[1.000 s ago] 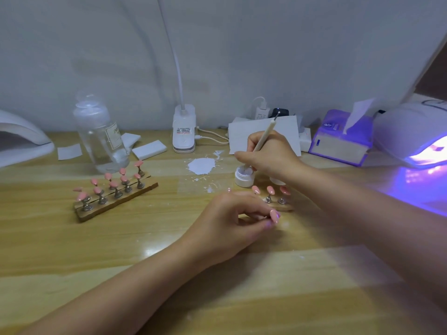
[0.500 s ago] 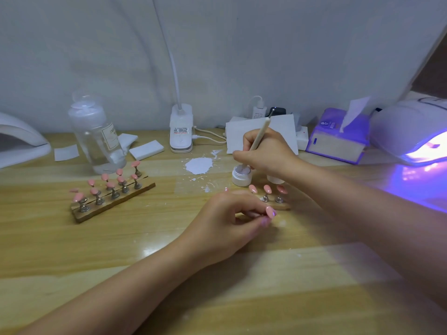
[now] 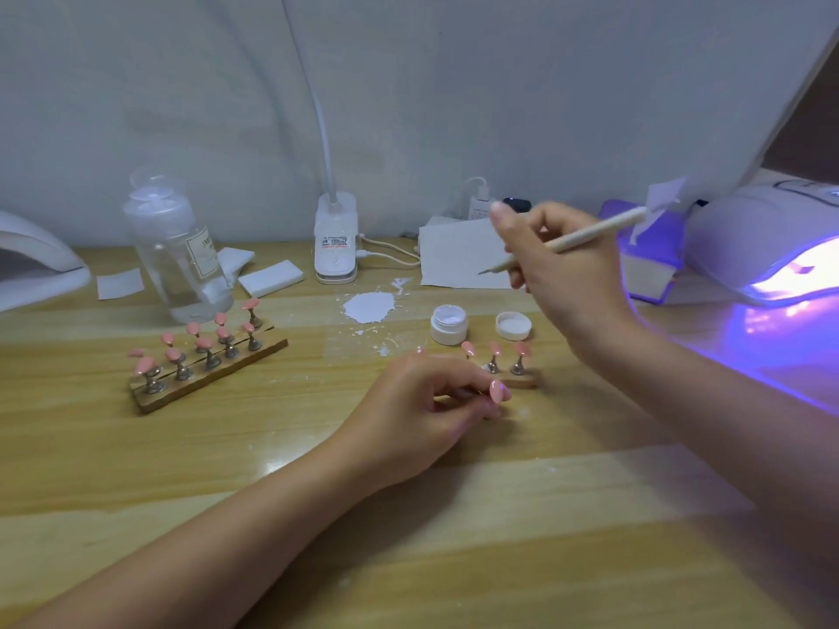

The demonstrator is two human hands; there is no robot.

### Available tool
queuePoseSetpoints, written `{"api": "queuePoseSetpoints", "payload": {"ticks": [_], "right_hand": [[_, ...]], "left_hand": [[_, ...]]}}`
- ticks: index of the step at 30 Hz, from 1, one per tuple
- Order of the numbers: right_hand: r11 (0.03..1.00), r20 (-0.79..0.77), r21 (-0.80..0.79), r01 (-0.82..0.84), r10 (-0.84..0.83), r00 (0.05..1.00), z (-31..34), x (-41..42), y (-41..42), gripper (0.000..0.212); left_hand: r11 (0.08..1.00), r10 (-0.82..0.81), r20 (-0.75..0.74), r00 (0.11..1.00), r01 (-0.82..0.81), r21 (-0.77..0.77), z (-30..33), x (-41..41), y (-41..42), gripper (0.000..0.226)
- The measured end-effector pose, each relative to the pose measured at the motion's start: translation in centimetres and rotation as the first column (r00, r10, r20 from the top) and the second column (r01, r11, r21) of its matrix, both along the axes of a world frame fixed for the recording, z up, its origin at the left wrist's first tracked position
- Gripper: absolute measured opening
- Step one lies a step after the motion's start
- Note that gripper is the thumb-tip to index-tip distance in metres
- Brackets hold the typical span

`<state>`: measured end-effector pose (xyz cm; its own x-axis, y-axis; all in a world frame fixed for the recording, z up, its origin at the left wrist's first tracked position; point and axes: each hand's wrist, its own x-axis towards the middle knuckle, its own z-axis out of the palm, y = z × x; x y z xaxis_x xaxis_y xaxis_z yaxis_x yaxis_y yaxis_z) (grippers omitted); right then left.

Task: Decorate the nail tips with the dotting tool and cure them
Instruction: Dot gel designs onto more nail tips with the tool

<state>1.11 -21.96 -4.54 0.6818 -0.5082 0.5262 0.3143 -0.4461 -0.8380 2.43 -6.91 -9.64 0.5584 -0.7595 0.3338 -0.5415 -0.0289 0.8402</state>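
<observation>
Pink nail tip [image 3: 499, 391], pinched on its stand between the fingertips of my left hand [image 3: 426, 415], sits low on the table [image 3: 272, 515], in front of the short wooden holder [image 3: 522, 380] with three more pink tips. My right hand [image 3: 563, 283] grips the dotting tool [image 3: 576, 240] up and behind it, raised well clear; the tool's long axis runs from upper right down to lower left, its fine point aimed left, away from the tip. The coming move, as I judge it, is down and toward me, turning the point onto the pinched tip. Between the two hands stand the open white jar [image 3: 448, 323], holding pale gel, and its loose lid [image 3: 513, 325] just beside. At far right the curing lamp [image 3: 762, 247] glows violet.
</observation>
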Motion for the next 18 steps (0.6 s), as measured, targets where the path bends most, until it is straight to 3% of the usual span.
{"api": "queuePoseSetpoints", "payload": {"ticks": [6, 11, 18], "right_hand": [[0.94, 0.057, 0.318, -0.124, 0.112, 0.992, -2.9, -5.7, 1.9, 0.033], [0.973, -0.007, 0.212, -0.088, 0.091, 0.996, -4.0, -6.2, 2.3, 0.038], [0.958, 0.018, 0.224, -0.179, 0.179, 0.984, -4.0, -6.2, 2.6, 0.042]], "left_hand": [[1.0, 0.028, 0.062, 0.998, -0.028, 0.011, -0.1, 0.1, -0.1, 0.016], [0.998, 0.052, 0.089, 0.995, -0.054, 0.019, -0.2, 0.1, 0.0, 0.014], [0.997, 0.067, 0.13, 0.989, -0.071, 0.024, -0.4, 0.3, -0.2, 0.016]]}}
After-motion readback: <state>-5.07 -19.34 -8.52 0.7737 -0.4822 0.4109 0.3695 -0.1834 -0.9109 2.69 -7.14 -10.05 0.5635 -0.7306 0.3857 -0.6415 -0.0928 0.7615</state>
